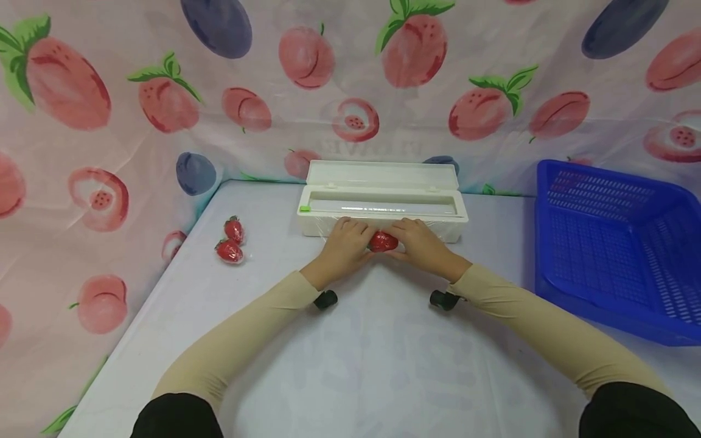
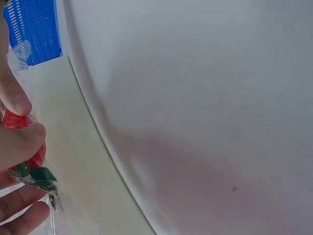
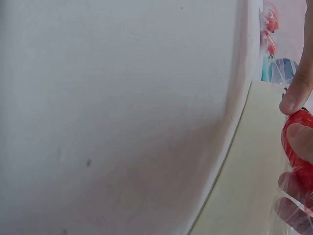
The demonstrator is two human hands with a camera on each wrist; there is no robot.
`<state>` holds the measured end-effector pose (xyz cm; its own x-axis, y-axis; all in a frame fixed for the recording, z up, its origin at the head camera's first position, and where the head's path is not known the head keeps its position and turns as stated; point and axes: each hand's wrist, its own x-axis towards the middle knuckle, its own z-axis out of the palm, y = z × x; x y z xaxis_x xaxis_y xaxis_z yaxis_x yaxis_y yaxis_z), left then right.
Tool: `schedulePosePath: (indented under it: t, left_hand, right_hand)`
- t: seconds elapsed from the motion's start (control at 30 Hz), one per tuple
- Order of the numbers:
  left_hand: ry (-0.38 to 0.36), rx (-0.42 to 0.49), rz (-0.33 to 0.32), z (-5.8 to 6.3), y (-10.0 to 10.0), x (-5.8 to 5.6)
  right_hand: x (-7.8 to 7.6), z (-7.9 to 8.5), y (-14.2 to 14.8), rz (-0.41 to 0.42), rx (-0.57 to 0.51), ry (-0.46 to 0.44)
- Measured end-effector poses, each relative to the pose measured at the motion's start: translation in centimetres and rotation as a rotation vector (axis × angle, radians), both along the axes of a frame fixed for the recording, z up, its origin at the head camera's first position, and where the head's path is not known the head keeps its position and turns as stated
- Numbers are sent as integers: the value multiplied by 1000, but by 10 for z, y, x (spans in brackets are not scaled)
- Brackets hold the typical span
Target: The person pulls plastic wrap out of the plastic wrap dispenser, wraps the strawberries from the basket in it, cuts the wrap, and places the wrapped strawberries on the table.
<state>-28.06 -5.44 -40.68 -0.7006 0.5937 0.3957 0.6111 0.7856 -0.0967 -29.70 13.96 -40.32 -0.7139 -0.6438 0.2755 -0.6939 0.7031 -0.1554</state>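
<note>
A red strawberry (image 1: 383, 241) with green leaves is held between both hands, just in front of a white cling film dispenser (image 1: 312, 226). Clear film clings around the fruit and stretches past the fingers. My left hand (image 1: 346, 246) pinches it from the left; in the left wrist view, thumb and fingers press on the red flesh (image 2: 36, 159). From the other side my right hand (image 1: 420, 248) grips the same strawberry, its thumb on the fruit (image 3: 292, 149) in the right wrist view. The dispenser's lid (image 1: 383, 173) stands raised, with a film roll (image 1: 394, 208) inside.
Two film-wrapped strawberries (image 1: 229, 250) lie together at the table's left side. A blue plastic basket (image 1: 597, 313) stands at the right. Fruit-patterned cloth (image 1: 306, 121) hangs behind the white table (image 1: 378, 365). Black wrist cameras (image 1: 444, 300) sit below both wrists.
</note>
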Motion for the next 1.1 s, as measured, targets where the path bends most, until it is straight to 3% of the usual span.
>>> schedulePosePath:
  t: [0.2, 0.57, 0.73, 1.1]
  left_hand:
    - [-11, -28, 27, 0, 2, -3]
    - [-145, -53, 120, 3, 8, -4]
    - [-121, -47, 137, 2, 10, -4]
    - [-70, -24, 106, -1, 6, -5]
  right_hand:
    - [-2, -2, 0, 22, -22, 68]
    - [1, -1, -3, -17, -7, 103]
    - [-1, -2, -3, -30, -2, 101]
    - [0, -1, -1, -64, 11, 56]
